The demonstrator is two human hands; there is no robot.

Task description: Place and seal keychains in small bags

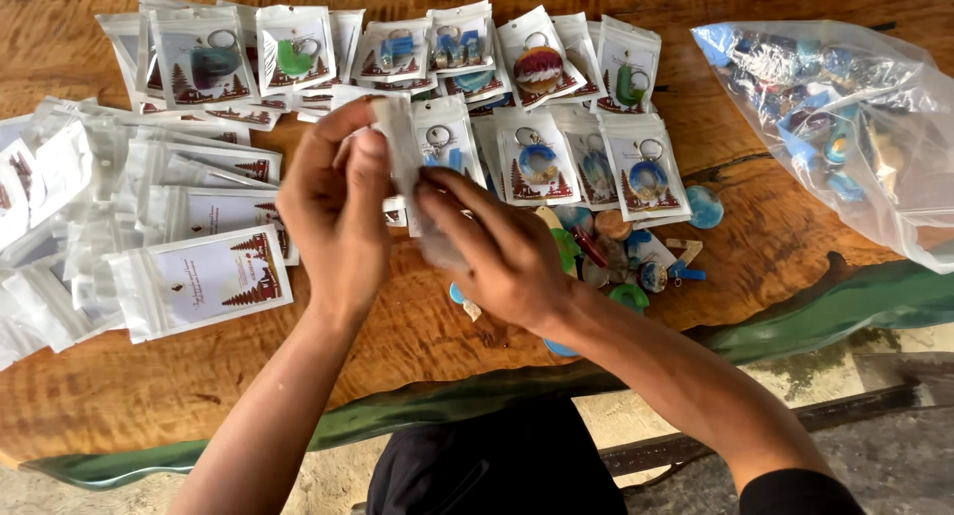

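Your left hand (333, 212) and right hand (497, 247) both pinch one small pouch (402, 152) above the counter's (417, 326) middle. Roughly fifteen filled packets (537, 162) line the far edge, empties (199, 277) left, one bag (845, 118) right; near edge free.

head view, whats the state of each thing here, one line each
left hand: raised, pinching the top of a small pouch
right hand: gripping the pouch from below
small pouch: held upright between both hands, contents unclear
filled pouches: lying flat in rows, each holding a keychain
empty pouches: piled flat, no keychain inside
loose keychains: unpacked, heaped on the wooden table
clear plastic bag: lying on its side, holding more keychains
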